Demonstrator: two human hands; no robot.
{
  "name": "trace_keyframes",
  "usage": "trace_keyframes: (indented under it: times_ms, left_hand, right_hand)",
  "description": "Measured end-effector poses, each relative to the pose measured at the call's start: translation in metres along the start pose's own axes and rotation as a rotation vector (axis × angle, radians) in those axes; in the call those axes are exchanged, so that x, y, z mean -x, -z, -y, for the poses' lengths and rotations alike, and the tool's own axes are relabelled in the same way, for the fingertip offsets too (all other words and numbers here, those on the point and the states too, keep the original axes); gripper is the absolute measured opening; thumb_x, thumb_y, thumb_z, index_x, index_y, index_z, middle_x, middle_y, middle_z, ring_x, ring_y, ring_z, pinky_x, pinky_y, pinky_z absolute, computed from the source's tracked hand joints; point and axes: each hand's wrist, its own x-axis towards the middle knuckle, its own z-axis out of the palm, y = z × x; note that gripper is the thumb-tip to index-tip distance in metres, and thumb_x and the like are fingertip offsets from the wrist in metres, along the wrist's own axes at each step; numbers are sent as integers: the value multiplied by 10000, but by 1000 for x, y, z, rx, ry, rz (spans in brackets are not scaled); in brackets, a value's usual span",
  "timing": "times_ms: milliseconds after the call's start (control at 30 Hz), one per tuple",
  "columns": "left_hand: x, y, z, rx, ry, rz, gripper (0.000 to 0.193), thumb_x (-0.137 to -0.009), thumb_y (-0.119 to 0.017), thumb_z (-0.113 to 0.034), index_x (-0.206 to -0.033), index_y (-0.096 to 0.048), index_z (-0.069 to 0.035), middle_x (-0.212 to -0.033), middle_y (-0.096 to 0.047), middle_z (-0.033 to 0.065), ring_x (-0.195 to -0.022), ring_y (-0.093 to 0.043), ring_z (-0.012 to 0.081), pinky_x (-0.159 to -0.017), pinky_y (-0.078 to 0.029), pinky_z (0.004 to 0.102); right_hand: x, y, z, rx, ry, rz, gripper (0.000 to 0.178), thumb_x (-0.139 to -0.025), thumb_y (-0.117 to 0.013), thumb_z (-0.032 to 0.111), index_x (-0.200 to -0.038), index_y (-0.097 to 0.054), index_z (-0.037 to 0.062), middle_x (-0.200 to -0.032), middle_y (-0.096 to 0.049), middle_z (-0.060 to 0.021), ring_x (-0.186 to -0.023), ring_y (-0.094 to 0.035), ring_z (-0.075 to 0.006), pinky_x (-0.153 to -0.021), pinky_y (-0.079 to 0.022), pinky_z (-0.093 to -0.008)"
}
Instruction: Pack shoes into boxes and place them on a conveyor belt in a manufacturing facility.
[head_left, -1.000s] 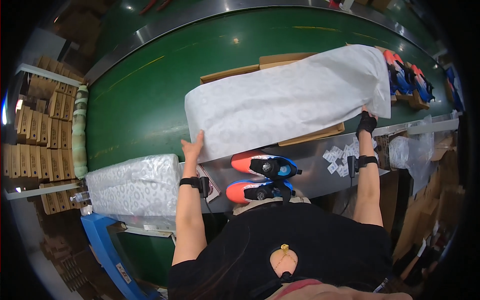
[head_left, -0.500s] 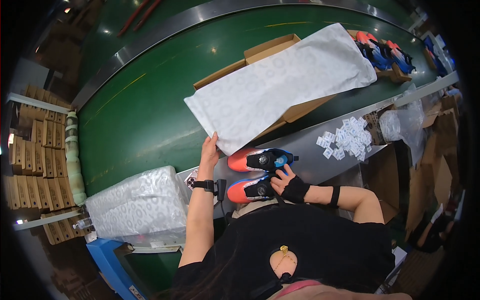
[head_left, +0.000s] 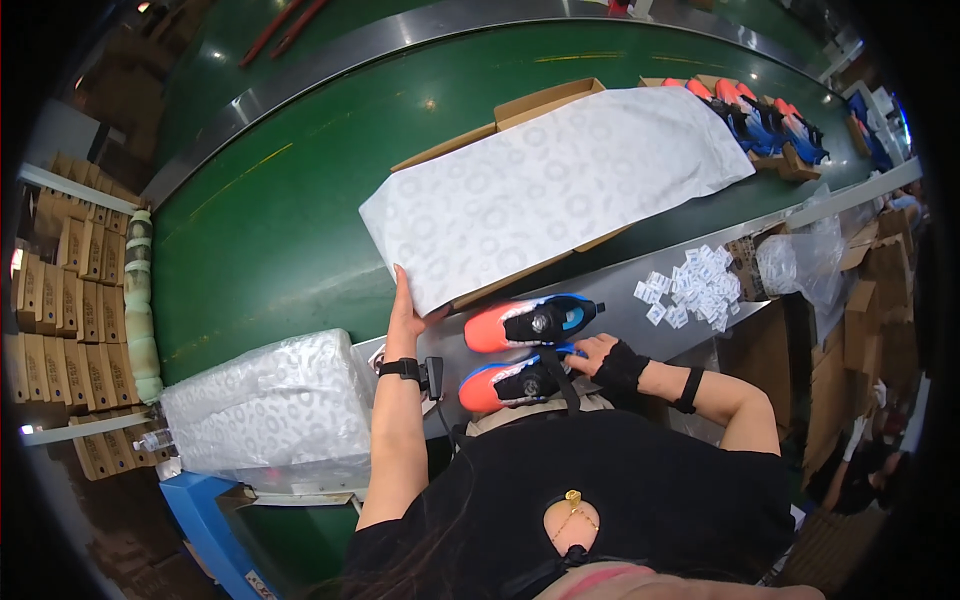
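Note:
A patterned white tissue-paper sheet (head_left: 560, 190) lies over a brown cardboard shoebox (head_left: 545, 103) and hides most of it. My left hand (head_left: 403, 312) is against the sheet's near left corner, fingers stretched up along the edge and thumb apart. Two orange, black and blue sports shoes lie side by side in front of me, toes to the left. My right hand (head_left: 598, 357) has its fingers closed at the heel of the nearer shoe (head_left: 500, 385). The farther shoe (head_left: 525, 323) is untouched, its dial showing on top.
Small white packets (head_left: 695, 288) lie heaped on the metal ledge at right. More shoes (head_left: 755, 115) stand in boxes on the green conveyor (head_left: 270, 240). A plastic-wrapped stack of patterned paper (head_left: 270, 405) sits at left by a blue frame (head_left: 215, 530). Cardboard boxes (head_left: 85, 320) are stacked far left.
The sheet has come down flatter over the box. My left hand has moved slightly left and down, its fingers straighter. My right hand has shifted right to the nearer shoe's heel.

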Motion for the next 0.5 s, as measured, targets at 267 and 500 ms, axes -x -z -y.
trace_keyframes:
  times_ms: [267, 500]
  left_hand:
    - [-46, 33, 8, 165, 43, 185, 493, -754, -633, -279, -1151, -448, -51, -1080, -542, 100, -948, -544, 258, -795, -461, 405]
    - [-38, 47, 4, 89, -320, 54, 430, -781, -596, -132, -1146, -426, 19, -1063, -539, 134, -929, -549, 242, -799, -460, 385]
  right_hand:
    - [2, 3, -10, -126, -140, 37, 108, -684, -535, 160, -764, -565, 94, -857, -518, -144, -756, -546, -285, -650, -448, -386]
    - [17, 154, -33, 17, 14, 138, 93, -645, -561, 83, -704, -498, 48, -726, -503, -128, -671, -554, -291, -567, -454, -369]
